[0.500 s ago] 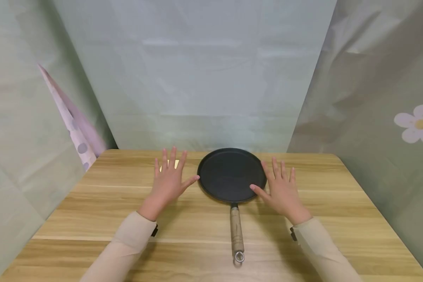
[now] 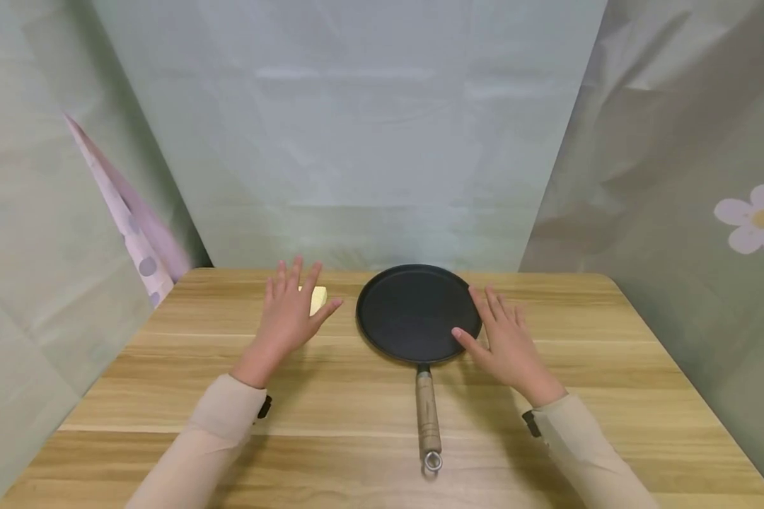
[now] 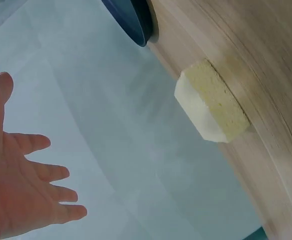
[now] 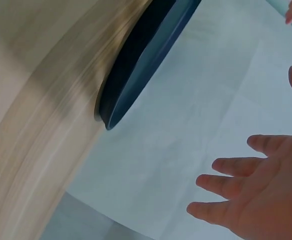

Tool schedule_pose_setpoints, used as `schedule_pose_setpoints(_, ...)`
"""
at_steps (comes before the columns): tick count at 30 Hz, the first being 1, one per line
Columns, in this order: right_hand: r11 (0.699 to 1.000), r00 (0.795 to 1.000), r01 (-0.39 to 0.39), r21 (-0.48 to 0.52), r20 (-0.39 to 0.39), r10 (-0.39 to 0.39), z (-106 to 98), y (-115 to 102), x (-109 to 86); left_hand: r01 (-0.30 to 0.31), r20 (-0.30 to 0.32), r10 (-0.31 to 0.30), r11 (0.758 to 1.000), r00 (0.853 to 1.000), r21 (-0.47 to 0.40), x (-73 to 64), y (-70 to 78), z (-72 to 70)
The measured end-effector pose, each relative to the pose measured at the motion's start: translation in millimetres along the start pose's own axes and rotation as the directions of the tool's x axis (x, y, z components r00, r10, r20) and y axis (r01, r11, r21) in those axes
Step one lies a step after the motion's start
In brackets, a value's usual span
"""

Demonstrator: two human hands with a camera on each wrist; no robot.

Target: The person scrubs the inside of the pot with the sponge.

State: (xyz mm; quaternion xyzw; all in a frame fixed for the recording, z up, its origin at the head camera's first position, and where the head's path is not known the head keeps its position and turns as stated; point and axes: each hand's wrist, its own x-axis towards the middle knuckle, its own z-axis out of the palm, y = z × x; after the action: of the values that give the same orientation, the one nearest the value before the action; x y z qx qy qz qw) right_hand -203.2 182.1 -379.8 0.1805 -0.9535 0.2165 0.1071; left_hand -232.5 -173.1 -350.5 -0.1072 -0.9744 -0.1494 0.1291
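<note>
A flat black pan [image 2: 414, 311] with a wooden handle [image 2: 426, 413] lies in the middle of the wooden table [image 2: 611, 396]. A pale yellow sponge [image 2: 318, 297] sits just left of it, and the left wrist view shows the same sponge [image 3: 213, 102] as a block with a white underside. My left hand [image 2: 286, 311] hovers over the sponge with fingers spread, holding nothing. My right hand [image 2: 503, 336] hangs open at the pan's right rim, its thumb near the edge. The right wrist view shows the pan's rim [image 4: 135, 75] and spread fingers [image 4: 236, 185].
Pale green cloth walls close in the table at the back and on both sides. A pink dotted fabric [image 2: 134, 233] hangs at the left, a flower print [image 2: 754, 219] at the right. The table's near half is bare wood.
My left hand has moved left and back, away from the pan, and the sponge now shows beside its fingers. The right hand has shifted slightly; the pan has not moved.
</note>
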Motion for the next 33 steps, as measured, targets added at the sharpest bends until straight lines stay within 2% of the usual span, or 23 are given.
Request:
schedule_pose_setpoints(8,0.984,1.000,0.006,0.175,-0.003,-0.006,-1.3,-4.4,-5.1,-0.003,-0.038,0.000,0.997,0.999,-0.074,6.1,-12.4,-5.1)
schedule_pose_setpoints(13,0.950,0.999,-0.025,0.312,0.043,0.012,-1.7,-10.1,-8.4,0.010,-0.036,-0.014,0.994,0.999,-0.112,9.0,-22.0,-5.2)
schedule_pose_setpoints(19,0.909,0.997,-0.054,0.413,0.070,0.027,0.1,-15.3,-13.2,0.022,-0.011,-0.024,0.989,1.000,-0.149,12.5,-31.1,-2.6)
schedule_pose_setpoints(25,0.832,0.992,-0.089,0.547,0.121,0.027,5.2,-17.3,-21.5,0.041,0.036,-0.036,0.989,0.999,-0.144,17.4,-40.2,5.5)
schedule_pose_setpoints(33,0.723,0.974,-0.198,0.661,0.218,0.068,11.6,-21.8,-32.1,0.039,0.070,-0.034,0.996,0.997,-0.076,23.5,-48.6,23.3)
